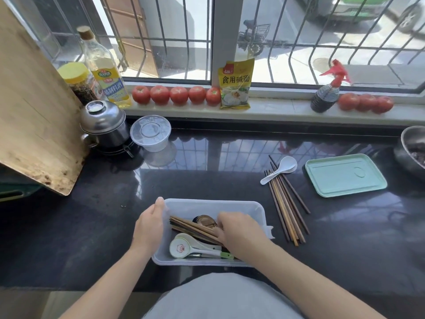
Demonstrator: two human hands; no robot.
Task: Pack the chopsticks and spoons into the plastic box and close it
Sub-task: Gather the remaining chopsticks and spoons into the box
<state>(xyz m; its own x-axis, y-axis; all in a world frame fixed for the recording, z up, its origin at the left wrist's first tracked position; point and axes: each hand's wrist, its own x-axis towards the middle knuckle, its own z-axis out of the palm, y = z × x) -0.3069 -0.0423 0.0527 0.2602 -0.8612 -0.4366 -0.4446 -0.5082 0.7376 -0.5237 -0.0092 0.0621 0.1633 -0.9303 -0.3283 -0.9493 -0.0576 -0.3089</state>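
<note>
My clear plastic box (257, 210) sits open near me, holding brown chopsticks (195, 227) and two white spoons (184, 248). More chopsticks (286, 210), another spoon (281, 169) and the green lid (345, 174) lie right.

Clear whitish plastic box (257, 211) lower ctr; brown chopsticks (286, 210) right of ctr; white spoon (279, 169); mint-green lid (345, 174) right; red tomatoes (177, 95) upper ctr; black counter (103, 215).
</note>
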